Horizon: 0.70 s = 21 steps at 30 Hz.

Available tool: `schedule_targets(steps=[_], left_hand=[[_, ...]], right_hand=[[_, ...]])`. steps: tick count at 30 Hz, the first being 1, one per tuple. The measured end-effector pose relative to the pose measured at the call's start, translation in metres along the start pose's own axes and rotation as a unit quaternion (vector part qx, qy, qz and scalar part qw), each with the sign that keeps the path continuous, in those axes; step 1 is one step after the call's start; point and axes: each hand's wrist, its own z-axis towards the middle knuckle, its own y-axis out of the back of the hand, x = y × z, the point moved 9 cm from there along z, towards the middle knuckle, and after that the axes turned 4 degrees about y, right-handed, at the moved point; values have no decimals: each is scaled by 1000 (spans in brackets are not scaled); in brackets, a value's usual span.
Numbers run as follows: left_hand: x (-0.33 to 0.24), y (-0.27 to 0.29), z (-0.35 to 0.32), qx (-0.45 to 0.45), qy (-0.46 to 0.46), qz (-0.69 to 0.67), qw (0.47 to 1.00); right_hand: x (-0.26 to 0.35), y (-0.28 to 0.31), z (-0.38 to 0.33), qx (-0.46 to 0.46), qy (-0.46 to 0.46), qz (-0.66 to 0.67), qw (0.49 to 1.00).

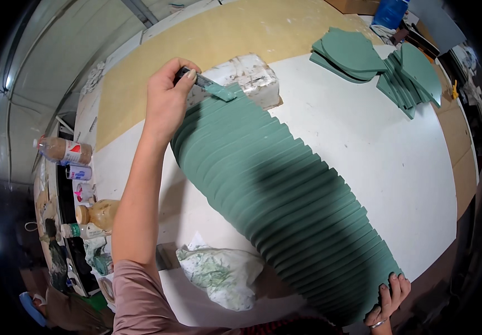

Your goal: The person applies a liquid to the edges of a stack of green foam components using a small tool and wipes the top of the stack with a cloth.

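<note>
A mauve sleeve and a silvery bracelet are worn.

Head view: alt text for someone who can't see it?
Left hand holds a green-tipped tool at the far end of a long row of overlapping green pieces; right hand touches the near end. Stacked green pieces and a stained cloth lie on the white table.

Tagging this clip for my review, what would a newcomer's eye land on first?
The fanned row of green sheets sweeping diagonally across the white table stands out first. The left hand holds a green-smeared tool at its upper end; the right hand touches its lower end. More green pieces lie at upper right.
</note>
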Motion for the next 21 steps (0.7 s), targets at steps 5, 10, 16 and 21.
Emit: schedule_targets(steps=[5, 10, 16, 21], left_hand=[[-1, -15, 7, 0, -31, 66, 997], [-11, -13, 4, -6, -53, 78, 996], [-13, -14, 4, -12, -58, 68, 996], [-15, -2, 1, -68, -56, 64, 994]], right_hand=[[-1, -2, -1, 10, -5, -10, 1000], [-2, -3, -2, 6, -5, 6, 1000], [-1, -3, -1, 7, -5, 2, 1000], [0, -4, 0, 6, -4, 5, 1000]])
